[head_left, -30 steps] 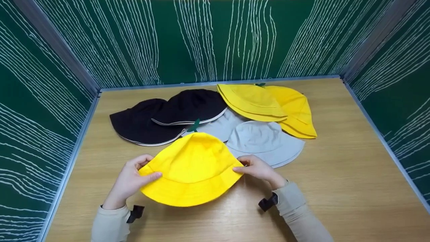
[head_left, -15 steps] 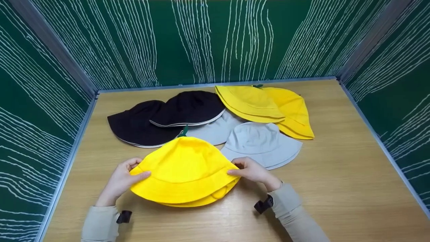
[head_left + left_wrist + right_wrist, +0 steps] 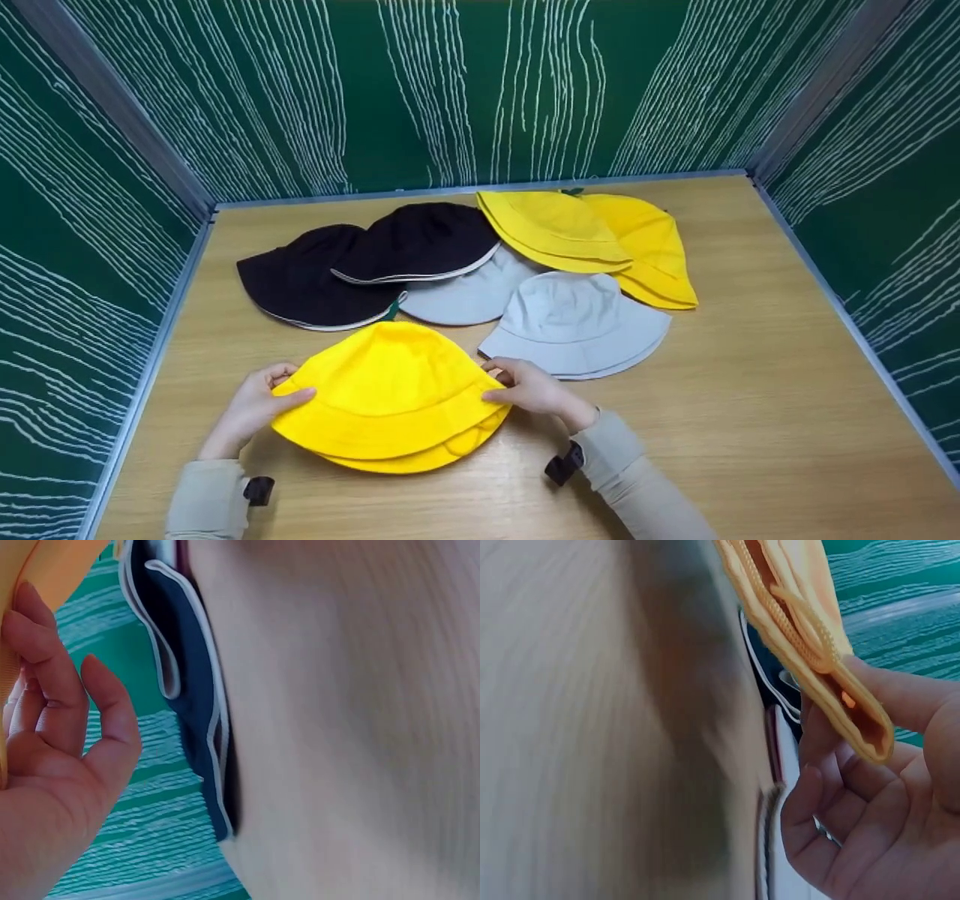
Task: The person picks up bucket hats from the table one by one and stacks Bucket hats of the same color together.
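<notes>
Two hands pinch the nearest yellow hat at either end, crown pointing away, long axis crosswise

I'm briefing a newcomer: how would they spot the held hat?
Find the wooden table. Over its nearer part, before the grey hats, the left hand and right hand hold one yellow hat; the other two yellow hats lie unheld behind.

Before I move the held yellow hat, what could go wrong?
The left hand and right hand pinch the yellow hat only at its sides, so it might slip or fold. Its cord loop could catch on something. A forward move might nudge the nearer grey hat.
</notes>
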`<state>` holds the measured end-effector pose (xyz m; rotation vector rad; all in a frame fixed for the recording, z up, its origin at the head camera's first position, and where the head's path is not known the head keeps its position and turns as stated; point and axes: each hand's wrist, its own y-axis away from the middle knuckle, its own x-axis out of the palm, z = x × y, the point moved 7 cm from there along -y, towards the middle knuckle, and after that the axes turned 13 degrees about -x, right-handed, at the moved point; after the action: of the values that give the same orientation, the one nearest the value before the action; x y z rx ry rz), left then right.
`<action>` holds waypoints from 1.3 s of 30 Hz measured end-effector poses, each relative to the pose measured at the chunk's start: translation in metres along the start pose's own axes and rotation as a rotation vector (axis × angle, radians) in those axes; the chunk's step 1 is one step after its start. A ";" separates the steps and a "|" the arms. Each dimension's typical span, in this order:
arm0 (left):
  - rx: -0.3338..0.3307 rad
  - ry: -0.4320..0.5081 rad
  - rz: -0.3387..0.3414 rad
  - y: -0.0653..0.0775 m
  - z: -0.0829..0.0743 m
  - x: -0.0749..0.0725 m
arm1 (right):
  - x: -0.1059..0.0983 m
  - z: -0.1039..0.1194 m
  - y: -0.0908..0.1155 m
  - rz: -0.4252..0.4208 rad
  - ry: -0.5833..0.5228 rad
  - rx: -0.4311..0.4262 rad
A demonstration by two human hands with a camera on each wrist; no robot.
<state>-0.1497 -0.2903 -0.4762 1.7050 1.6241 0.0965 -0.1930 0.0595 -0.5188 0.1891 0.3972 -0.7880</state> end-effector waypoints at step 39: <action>-0.196 -0.156 -0.095 -0.022 0.061 -0.025 | 0.041 0.009 -0.026 0.088 0.223 -0.029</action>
<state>-0.1397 -0.3429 -0.5205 1.4493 1.5246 0.0721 -0.1834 0.0117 -0.5279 0.2669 0.6062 -0.6763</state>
